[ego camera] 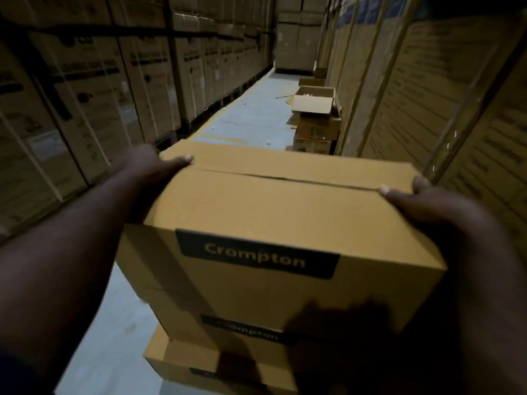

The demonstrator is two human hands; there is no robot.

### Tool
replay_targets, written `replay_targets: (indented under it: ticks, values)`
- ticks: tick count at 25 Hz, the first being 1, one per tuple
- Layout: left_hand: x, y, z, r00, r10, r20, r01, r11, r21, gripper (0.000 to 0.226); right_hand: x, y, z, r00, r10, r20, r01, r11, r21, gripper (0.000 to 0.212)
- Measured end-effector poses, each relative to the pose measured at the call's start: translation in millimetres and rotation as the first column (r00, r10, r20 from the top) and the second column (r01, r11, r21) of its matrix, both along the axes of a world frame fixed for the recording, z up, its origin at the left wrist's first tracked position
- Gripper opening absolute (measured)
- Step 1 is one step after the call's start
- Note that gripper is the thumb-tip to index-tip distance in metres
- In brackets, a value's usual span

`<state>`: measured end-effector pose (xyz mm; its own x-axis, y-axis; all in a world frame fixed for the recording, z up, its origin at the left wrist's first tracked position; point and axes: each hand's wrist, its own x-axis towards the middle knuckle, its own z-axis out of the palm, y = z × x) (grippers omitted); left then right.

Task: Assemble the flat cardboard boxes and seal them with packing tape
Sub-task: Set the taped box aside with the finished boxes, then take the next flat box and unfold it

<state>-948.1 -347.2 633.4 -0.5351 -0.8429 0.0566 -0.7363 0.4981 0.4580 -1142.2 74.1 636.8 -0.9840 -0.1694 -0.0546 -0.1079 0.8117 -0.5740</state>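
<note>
A dim warehouse aisle with a pale floor (251, 121) runs ahead between tall walls of stacked cartons. Nearest the camera, at the bottom of the view, a pile of brown boxes stands on the floor: a bottom box (171, 363), then a middle box (182, 317) with a dark printed label. On top of them sits the box (273, 212), its two top flaps folded down and meeting at a seam (285, 178) that runs from end to end, with a dark label (256, 255) reading "Crompton" on its near side. The left hand (154, 169) grips the left end of the box, its thumb lying on top at the seam. The right hand (422, 201) grips the right end the same way, the other fingers hidden behind the edge. Farther along on the right, an open box (313, 104) rests on other boxes. Wrapped cartons line the left side (114, 81), the right side (427, 81) and the far end (296, 38).
</note>
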Motion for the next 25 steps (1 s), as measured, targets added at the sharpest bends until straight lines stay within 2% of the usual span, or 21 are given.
replay_targets:
  ticks: [1, 2, 3, 5, 7, 11, 14, 17, 21, 25]
  values:
    - [-1.9, -1.8, -12.3, 0.998, -0.051, 0.047, 0.053, 0.998, -0.035, 0.107, 12.2, -1.2, -7.5, 0.989, 0.008, 0.148, -0.024, 0.994, 0.108, 0.097]
    - [-3.1, -1.3, -26.6, 0.994, -0.079, 0.080, 0.086, 0.992, -0.094, 0.106, 14.8, 9.0, -14.2, 0.975, -0.023, 0.220, -0.007, 0.991, 0.134, 0.099]
    - [-6.8, -2.9, -39.4, 0.988, -0.099, 0.120, 0.118, 0.979, -0.168, 0.099, 18.4, 10.8, -25.1, 0.980, -0.061, 0.191, 0.011, 0.968, 0.252, 0.100]
    - [-12.8, -0.3, -42.5, 0.973, -0.153, 0.173, 0.193, 0.951, -0.242, 0.079, 5.7, 5.9, -28.4, 0.982, -0.118, 0.148, 0.074, 0.959, 0.275, 0.097]
    - [-15.4, -0.3, -38.5, 0.954, -0.204, 0.220, 0.260, 0.929, -0.263, 0.063, 7.0, 3.5, -24.4, 0.986, -0.097, 0.133, 0.044, 0.934, 0.355, 0.093]
    - [-18.4, 20.2, -38.1, 0.875, -0.340, 0.345, 0.422, 0.884, -0.200, 0.059, 10.6, 2.5, -23.1, 0.994, -0.112, -0.002, 0.101, 0.893, 0.438, 0.083]
    - [-7.0, 49.1, -36.4, 0.839, -0.443, 0.316, 0.518, 0.827, -0.217, 0.068, 18.7, -20.4, -3.5, 0.998, 0.051, -0.031, -0.028, 0.858, 0.513, 0.071]
    - [19.4, 67.3, -20.1, 0.869, -0.450, 0.207, 0.490, 0.839, -0.235, 0.071, 31.4, -60.2, 12.3, 0.958, 0.280, -0.065, -0.209, 0.835, 0.509, 0.074]
    - [76.6, 71.7, 0.6, 0.913, -0.406, 0.033, 0.402, 0.884, -0.239, 0.073, 63.6, -128.6, 18.9, 0.867, 0.478, -0.137, -0.374, 0.808, 0.455, 0.083]
    - [167.0, 57.1, -10.1, 0.959, -0.283, 0.021, 0.279, 0.928, -0.248, 0.077, 115.9, -199.9, 15.6, 0.740, 0.618, -0.264, -0.453, 0.749, 0.484, 0.079]
